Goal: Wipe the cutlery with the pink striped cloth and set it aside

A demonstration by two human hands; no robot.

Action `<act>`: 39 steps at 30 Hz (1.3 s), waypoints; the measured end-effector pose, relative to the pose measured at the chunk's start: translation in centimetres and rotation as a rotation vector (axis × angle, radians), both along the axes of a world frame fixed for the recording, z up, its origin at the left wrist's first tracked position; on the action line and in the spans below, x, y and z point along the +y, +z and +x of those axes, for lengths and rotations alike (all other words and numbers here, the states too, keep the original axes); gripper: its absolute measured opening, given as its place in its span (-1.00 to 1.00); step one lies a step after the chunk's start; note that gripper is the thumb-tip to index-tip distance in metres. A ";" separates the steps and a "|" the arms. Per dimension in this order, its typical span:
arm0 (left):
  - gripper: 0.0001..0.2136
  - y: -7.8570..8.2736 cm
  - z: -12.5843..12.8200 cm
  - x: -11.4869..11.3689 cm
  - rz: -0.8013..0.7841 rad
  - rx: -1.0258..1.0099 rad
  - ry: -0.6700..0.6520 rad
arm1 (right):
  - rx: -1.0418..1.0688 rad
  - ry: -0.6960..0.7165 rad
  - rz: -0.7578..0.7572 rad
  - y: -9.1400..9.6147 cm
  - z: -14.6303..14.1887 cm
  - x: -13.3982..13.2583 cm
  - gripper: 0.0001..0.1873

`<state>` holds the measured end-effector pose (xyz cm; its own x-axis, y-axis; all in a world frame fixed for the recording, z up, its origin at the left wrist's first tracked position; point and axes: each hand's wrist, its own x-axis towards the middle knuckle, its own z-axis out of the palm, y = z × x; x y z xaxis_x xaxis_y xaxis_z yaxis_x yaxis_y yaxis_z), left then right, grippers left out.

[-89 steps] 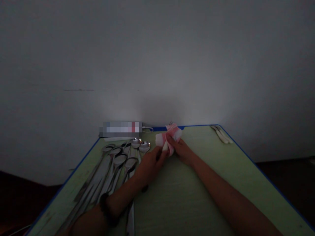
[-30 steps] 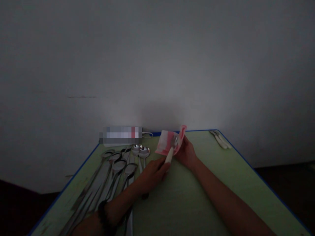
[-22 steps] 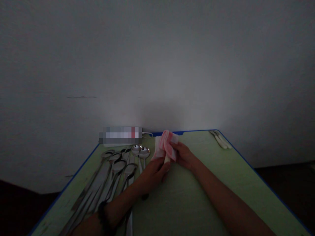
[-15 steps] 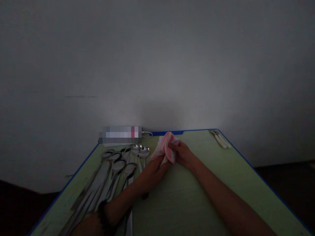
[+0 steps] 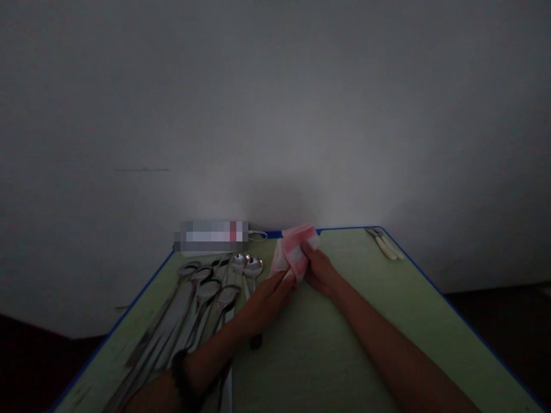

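A pink and white cloth [image 5: 297,244] is bunched between my two hands above the table. My left hand [image 5: 270,295] is closed on its lower left part, near two shiny spoons [image 5: 253,267]. My right hand [image 5: 321,269] grips the right side, with the thumb pressed onto the fabric. Whether anything is wrapped inside the folds cannot be seen. Beside my left forearm lie several large metal serving spoons [image 5: 208,291] and other long metal utensils, partly covered by that arm.
The green table [image 5: 310,355] has a blue edge and stands against a grey wall [image 5: 275,115]. A pale box-like object [image 5: 210,235], blurred out, with a white cord sits at the back left. White-handled utensils [image 5: 385,245] lie at the back right.
The cloth has been turned and opened out a little, with its upper fold now tipped up and to the right. Both hands stay on it, nearly in place.
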<state>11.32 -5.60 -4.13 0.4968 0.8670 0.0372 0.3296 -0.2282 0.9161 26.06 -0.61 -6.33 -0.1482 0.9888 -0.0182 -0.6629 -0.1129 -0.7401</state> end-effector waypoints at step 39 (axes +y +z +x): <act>-0.67 0.6 0.0 0.0 0.007 0.029 -0.022 | -0.060 -0.037 0.046 0.4 0.2 -0.2 -0.66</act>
